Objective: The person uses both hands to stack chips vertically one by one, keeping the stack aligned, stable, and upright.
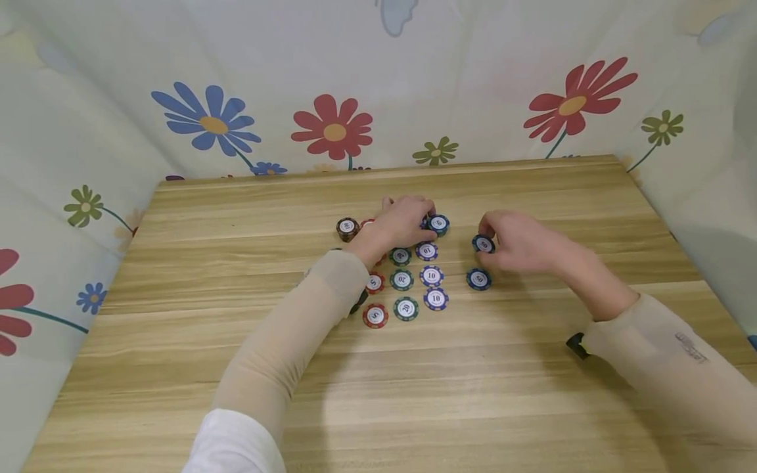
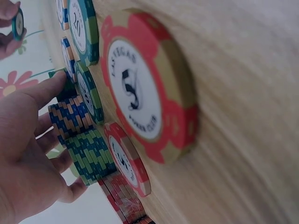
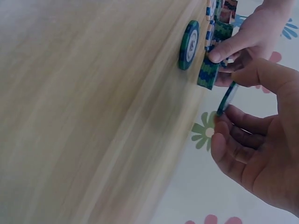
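Dark blue-green, the 50 stack (image 1: 438, 225) ends a row of 5 stacks (image 2: 91, 156) on the worktop (image 1: 414, 401). We see the left hand (image 1: 399, 220) bent round its left side, apparently steadying it. To its right, the right hand (image 1: 526, 243), half-curled, pinches 1 matching chip (image 1: 483, 244) by the rim, probably keeping its face clear. Nearer us than that stack, we count 1 loose 50 (image 1: 478, 279), 3 blue-white 10s (image 1: 432, 276), 3 green 20s (image 1: 402, 280) and at least 2 red 5s (image 1: 375, 316).
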Demonstrator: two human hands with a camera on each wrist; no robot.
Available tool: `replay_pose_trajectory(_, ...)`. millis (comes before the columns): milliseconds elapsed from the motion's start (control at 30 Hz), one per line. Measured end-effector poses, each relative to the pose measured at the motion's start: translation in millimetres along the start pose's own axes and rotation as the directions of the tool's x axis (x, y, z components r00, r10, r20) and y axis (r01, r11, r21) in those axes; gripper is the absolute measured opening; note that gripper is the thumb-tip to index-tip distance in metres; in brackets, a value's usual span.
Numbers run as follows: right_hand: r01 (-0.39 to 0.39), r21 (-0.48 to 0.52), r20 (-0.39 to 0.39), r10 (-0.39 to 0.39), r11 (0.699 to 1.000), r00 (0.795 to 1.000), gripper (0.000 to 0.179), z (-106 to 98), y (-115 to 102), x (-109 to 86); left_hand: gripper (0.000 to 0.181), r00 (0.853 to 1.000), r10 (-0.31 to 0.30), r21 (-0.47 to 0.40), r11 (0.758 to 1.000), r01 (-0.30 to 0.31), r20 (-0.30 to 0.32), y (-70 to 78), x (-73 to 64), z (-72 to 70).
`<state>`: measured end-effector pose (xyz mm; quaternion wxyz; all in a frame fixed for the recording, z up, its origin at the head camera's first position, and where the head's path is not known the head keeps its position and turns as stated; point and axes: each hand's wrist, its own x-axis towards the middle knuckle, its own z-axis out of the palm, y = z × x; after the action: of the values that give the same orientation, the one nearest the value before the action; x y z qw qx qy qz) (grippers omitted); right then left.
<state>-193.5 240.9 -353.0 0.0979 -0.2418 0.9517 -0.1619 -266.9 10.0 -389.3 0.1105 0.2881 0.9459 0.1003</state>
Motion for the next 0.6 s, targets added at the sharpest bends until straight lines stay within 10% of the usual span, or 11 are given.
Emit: replay_pose_trajectory(600,0.001,-0.009,-0.101,-0.002,1.0,0.995,0.042,16.3,-2.1,45.9,0.044,1.0,-0.004,-0.001,1.0,0.004,-0.011,-1.3,1.0,3.0)
